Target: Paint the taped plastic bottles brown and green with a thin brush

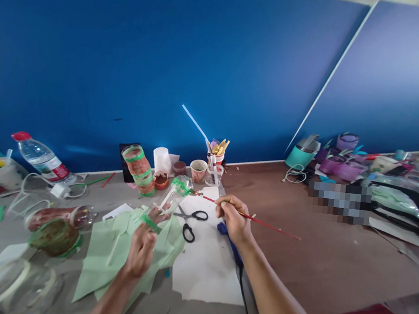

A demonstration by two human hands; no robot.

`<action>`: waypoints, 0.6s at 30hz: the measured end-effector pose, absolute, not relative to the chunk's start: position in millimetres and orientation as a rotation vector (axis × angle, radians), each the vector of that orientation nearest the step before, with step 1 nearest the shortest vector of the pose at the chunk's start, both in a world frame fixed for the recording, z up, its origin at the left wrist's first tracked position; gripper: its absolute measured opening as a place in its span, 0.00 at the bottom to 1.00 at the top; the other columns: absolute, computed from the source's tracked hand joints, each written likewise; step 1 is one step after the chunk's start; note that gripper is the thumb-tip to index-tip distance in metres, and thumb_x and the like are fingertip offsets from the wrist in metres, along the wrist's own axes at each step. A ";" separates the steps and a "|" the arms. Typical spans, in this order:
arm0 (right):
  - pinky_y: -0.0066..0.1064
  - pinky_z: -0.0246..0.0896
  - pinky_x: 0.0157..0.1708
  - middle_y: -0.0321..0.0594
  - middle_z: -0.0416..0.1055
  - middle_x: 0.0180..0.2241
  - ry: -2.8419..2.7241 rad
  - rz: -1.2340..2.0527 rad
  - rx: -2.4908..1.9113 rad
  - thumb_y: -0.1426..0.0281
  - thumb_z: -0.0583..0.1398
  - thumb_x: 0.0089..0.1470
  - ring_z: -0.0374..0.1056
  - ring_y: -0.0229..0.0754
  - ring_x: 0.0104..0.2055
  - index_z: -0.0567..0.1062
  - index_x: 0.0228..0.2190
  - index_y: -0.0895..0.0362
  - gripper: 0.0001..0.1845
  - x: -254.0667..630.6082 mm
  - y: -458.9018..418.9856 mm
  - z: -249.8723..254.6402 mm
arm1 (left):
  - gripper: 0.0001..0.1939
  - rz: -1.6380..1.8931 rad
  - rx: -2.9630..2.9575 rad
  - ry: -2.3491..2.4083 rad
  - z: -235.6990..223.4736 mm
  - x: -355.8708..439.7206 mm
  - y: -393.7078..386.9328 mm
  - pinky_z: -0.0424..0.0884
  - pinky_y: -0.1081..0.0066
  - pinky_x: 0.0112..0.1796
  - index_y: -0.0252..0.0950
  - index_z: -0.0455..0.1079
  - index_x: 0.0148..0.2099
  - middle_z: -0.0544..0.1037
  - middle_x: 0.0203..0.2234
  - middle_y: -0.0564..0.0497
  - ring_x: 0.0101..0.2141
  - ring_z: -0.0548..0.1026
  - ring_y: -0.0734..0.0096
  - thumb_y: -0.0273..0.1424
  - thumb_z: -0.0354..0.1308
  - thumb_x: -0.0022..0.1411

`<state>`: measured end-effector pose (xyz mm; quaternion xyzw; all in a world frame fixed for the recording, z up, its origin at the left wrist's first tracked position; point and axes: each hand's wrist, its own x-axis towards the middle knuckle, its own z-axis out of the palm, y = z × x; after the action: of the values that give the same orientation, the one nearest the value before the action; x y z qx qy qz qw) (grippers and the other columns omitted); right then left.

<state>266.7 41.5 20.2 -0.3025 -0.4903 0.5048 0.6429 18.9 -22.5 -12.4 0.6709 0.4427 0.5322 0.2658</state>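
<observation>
Green is carried on both ends of a clear plastic bottle (168,197), mid-frame, while its middle is left see-through; coverage is judged partial. The bottle is held by the left hand (142,250), though whether its fingers are inside cannot be told. A red brush (269,226) is pinched between the right hand's (235,220) closed fingertips. Left of centre, fuller coverage is shown by a banded container (140,170).

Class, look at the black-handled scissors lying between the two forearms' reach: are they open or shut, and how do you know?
Open: the scissors lie with their black finger loops spread apart and their blades splayed.
</observation>
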 end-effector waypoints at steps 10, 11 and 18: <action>0.30 0.54 0.23 0.34 0.69 0.16 -1.061 1.177 -0.655 0.68 0.59 0.46 0.61 0.37 0.19 0.77 0.25 0.56 0.07 264.5 41.4 22.0 | 0.31 1.134 2.719 1.201 -11.4 21.3 -21.0 0.53 0.45 0.61 0.39 0.53 0.68 0.64 0.63 0.39 0.64 0.57 0.50 0.48 0.45 0.68; 0.30 0.54 0.23 0.34 0.69 0.15 -1.067 1.173 -0.662 0.68 0.59 0.47 0.61 0.37 0.19 0.77 0.25 0.56 0.07 264.8 41.8 21.4 | 0.31 1.129 2.765 1.201 -11.4 21.5 -20.6 0.53 0.45 0.61 0.39 0.52 0.68 0.63 0.63 0.39 0.65 0.56 0.50 0.47 0.45 0.68; 0.29 0.51 0.21 0.33 0.67 0.13 -1.012 1.169 -0.668 0.69 0.59 0.45 0.59 0.35 0.17 0.77 0.22 0.56 0.07 267.7 40.9 23.8 | 0.31 1.137 2.872 1.283 -10.9 20.4 -18.8 0.56 0.46 0.60 0.39 0.48 0.69 0.64 0.62 0.38 0.64 0.57 0.49 0.46 0.44 0.69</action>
<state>267.7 40.9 23.8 -0.2957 -0.4481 0.5180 0.6659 20.4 -18.8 -10.9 0.8542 0.3816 0.3383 -0.1015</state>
